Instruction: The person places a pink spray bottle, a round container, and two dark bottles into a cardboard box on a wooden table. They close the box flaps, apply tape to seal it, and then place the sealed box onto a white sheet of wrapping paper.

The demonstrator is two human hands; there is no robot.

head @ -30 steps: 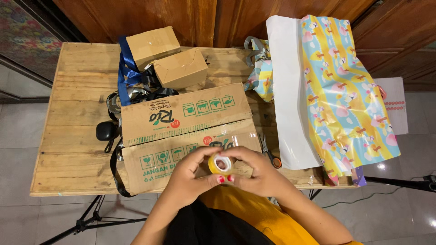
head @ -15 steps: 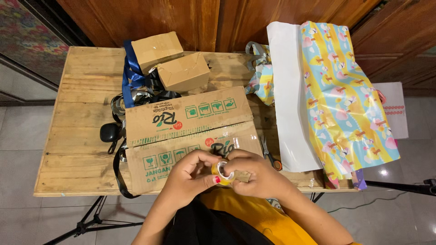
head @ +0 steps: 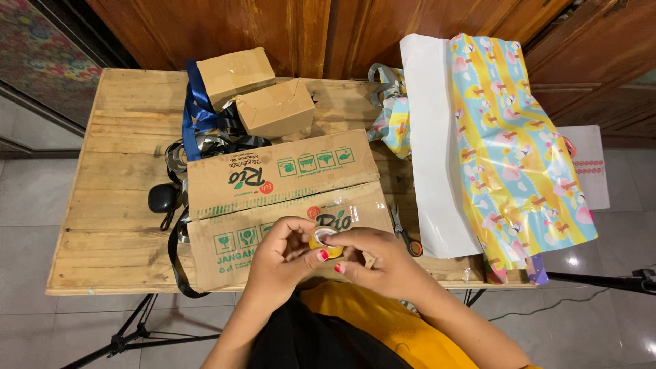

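Head view: both hands grasp small roll of tape (head: 322, 242) over near edge of flattened cardboard box (head: 287, 205). Left hand (head: 283, 260) cups roll, right hand (head: 379, 263) pinches at rim, fingertips seemingly picking for tape end. No strip pulled free yet. Wrapping paper (head: 512, 143) lies unrolled, uncut; scissors (head: 404, 236) untouched beside box; two small boxes (head: 256, 92) unwrapped.

I see a pale plank table (head: 102, 205) standing on black tripod legs (head: 130, 331) over grey floor tiles (head: 27, 253), backed by dark reddish wooden panelling (head: 328, 31) (a patterned rug (head: 41, 34) at upper left), under even indoor light.
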